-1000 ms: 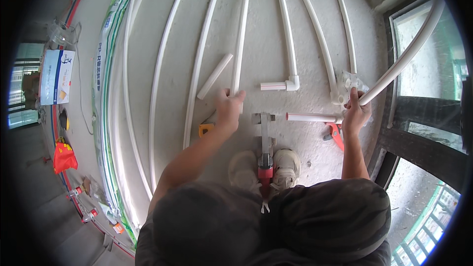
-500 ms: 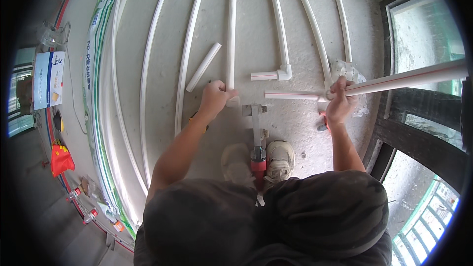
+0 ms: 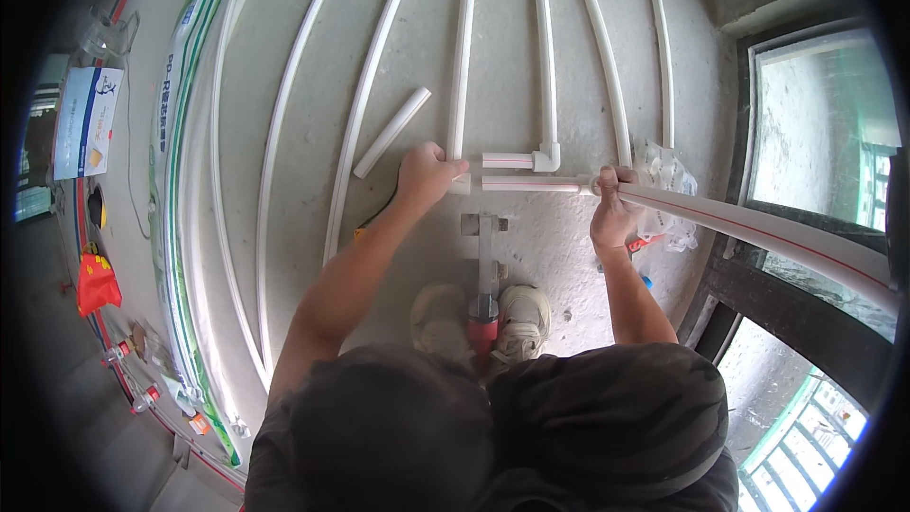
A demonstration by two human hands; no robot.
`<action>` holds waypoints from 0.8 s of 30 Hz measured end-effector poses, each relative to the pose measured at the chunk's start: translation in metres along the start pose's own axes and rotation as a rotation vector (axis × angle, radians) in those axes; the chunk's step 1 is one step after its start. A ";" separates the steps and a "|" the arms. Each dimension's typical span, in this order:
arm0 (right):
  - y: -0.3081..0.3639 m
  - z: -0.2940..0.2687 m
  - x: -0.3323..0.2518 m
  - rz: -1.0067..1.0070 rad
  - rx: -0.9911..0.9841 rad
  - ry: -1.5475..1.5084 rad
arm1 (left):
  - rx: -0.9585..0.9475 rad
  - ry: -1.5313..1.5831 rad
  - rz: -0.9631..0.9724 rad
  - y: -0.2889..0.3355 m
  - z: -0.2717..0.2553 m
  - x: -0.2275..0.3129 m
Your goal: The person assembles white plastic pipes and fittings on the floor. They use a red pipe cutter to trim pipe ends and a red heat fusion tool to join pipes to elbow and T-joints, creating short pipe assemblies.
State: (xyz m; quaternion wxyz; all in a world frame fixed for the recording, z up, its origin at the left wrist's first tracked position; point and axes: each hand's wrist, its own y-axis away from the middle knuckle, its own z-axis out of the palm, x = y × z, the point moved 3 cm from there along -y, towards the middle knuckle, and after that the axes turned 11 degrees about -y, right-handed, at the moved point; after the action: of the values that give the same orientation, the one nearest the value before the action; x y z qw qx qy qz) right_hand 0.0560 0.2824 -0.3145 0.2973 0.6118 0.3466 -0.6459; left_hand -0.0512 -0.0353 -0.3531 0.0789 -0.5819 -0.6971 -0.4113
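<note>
My left hand point(image 3: 428, 178) is closed round the near end of a long white pipe point(image 3: 465, 47), where a white fitting point(image 3: 459, 186) shows beside my fingers. My right hand point(image 3: 614, 209) grips a white pipe with a red stripe point(image 3: 758, 228), which runs off to the right. A short striped pipe piece point(image 3: 533, 184) points left from a joint partly hidden by my right fingers. Its free end sits just apart from the left-hand fitting. A pipe fusion welder point(image 3: 483, 308), red-bodied with a metal heating plate, stands between my shoes.
An elbow point(image 3: 547, 157) joins two pipes just beyond the short piece. Several long white pipes, such as one on the left point(image 3: 294, 66), and a short offcut point(image 3: 392, 133) lie on the concrete. A plastic bag point(image 3: 669, 194) lies by the dark window frame point(image 3: 796, 294).
My right hand has moved left with the striped pipe, narrowing the gap to the left-hand fitting. The pipe's right-hand length has swung nearer to me. My left hand keeps its grip.
</note>
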 end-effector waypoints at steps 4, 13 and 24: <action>-0.001 -0.004 0.010 -0.005 0.002 -0.019 | -0.120 0.107 -0.055 0.006 -0.004 0.010; 0.011 0.001 -0.004 -0.024 -0.083 0.034 | -0.098 0.266 -0.036 0.007 0.002 0.002; 0.013 -0.031 0.037 0.211 -0.433 0.012 | -0.250 0.302 -0.057 0.013 -0.006 0.009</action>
State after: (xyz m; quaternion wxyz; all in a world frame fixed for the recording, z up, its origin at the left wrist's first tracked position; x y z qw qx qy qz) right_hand 0.0820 0.3017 -0.3525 0.4855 0.5704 0.4129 -0.5180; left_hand -0.0445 -0.0328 -0.3374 0.0979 -0.4991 -0.6369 -0.5794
